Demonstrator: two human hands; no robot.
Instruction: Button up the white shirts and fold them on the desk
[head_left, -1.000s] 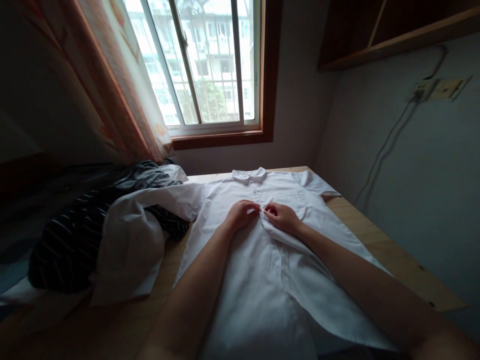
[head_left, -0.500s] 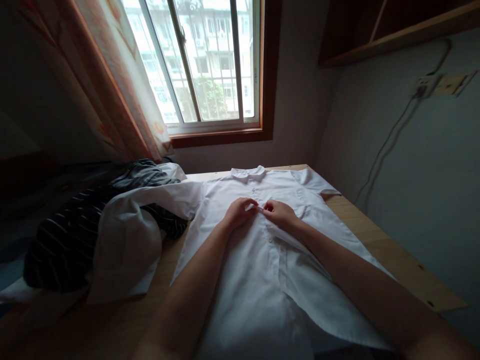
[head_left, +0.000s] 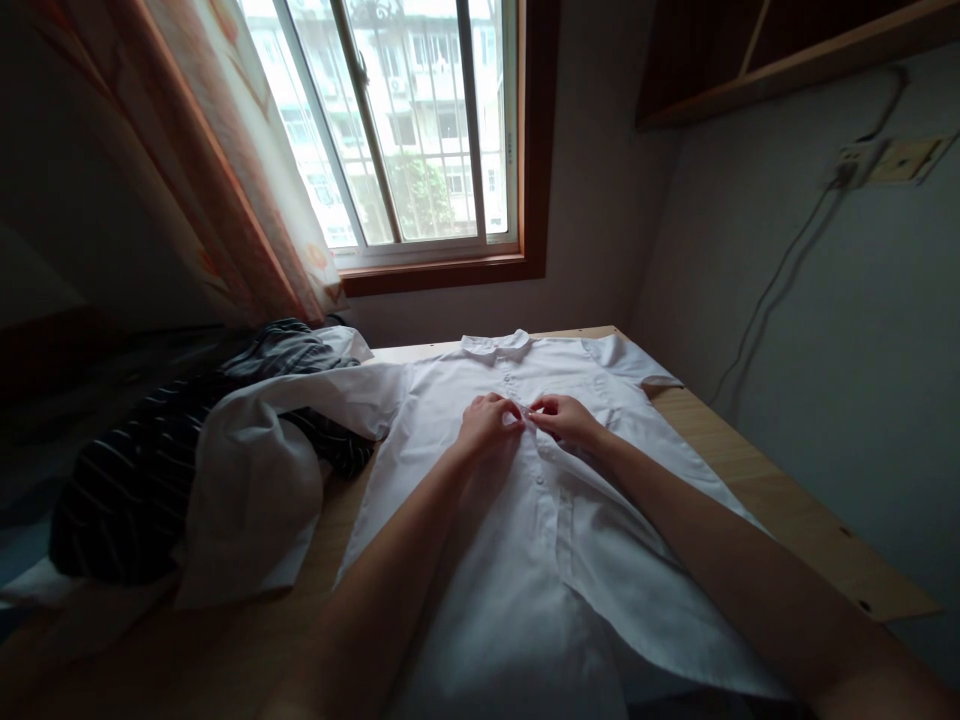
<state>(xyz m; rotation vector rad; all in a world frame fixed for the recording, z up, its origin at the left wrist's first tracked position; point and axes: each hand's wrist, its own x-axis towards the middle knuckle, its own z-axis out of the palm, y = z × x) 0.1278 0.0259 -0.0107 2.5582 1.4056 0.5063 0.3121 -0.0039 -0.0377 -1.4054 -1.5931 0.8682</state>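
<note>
A white button-up shirt lies spread on a wooden table, its collar toward the window. At the middle of its front, my left hand pinches the button edge of the cloth. Right beside it, my right hand grips the opposite front edge, fingertips nearly touching the left ones. The button between the fingers is too small to make out. Above the hands the front is closed up to the collar. Below them it falls apart, with a button showing on the left panel and the right panel folded outward.
The wooden table shows along the right side. A heap of black striped clothing lies at the left, with a white sleeve draped over it. Behind are a window and a curtain. A cable hangs on the right wall.
My left hand has shifted slightly right and its fingers have curled down over the cloth. My right hand has moved a little right, fingertips still at the shirt edge.
</note>
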